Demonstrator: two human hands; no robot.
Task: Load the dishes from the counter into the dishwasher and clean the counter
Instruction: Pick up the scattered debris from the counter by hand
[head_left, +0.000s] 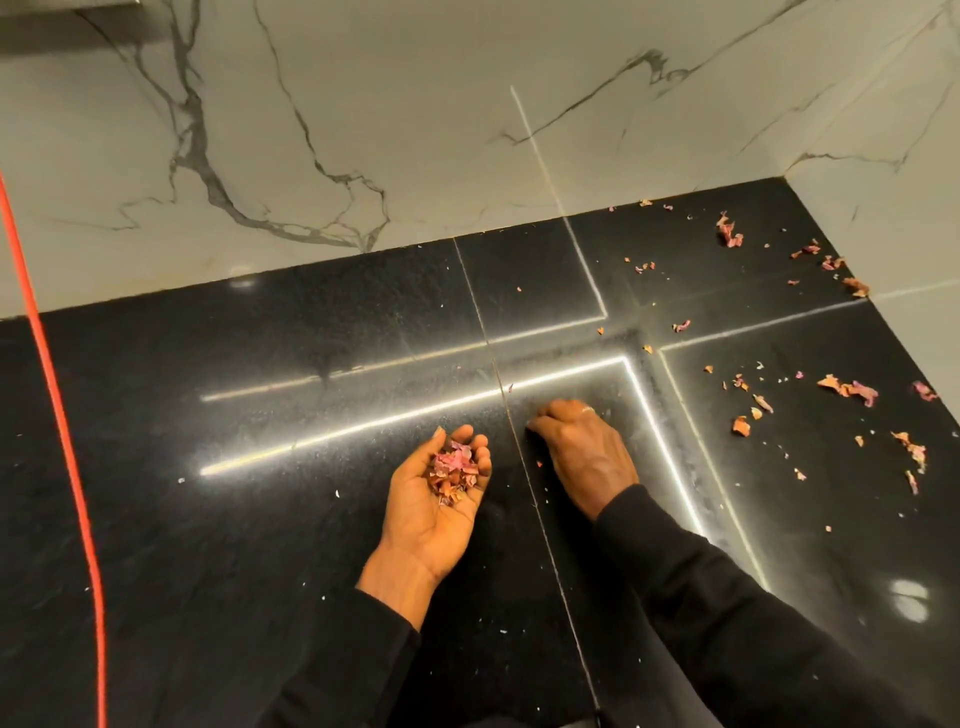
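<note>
Pink and orange papery peel scraps (454, 470) lie heaped in the left hand (434, 514), which is turned palm up and cupped, its fingers curled up round the heap. Just right of it, across a thin seam (524, 483) in the stone, the right hand (584, 449) lies palm down with its fingers bent under and the tips against the surface — whether they pinch anything I cannot tell. Black sleeves (727, 623) cover both arms.

Both hands are over the middle of the glossy black stone counter (260, 545). Loose peel bits (852, 388) are scattered over its right part, well apart from the hands, and a further cluster of peel (730, 235) lies in the far right corner, near the wall. Tiny white crumbs (182, 480) dot the near surface, and bright strip reflections cross it.

At the far edge and on the right rises a white marble-look wall (415, 130) with grey veins — a red cord (62, 415) runs down the left side.
</note>
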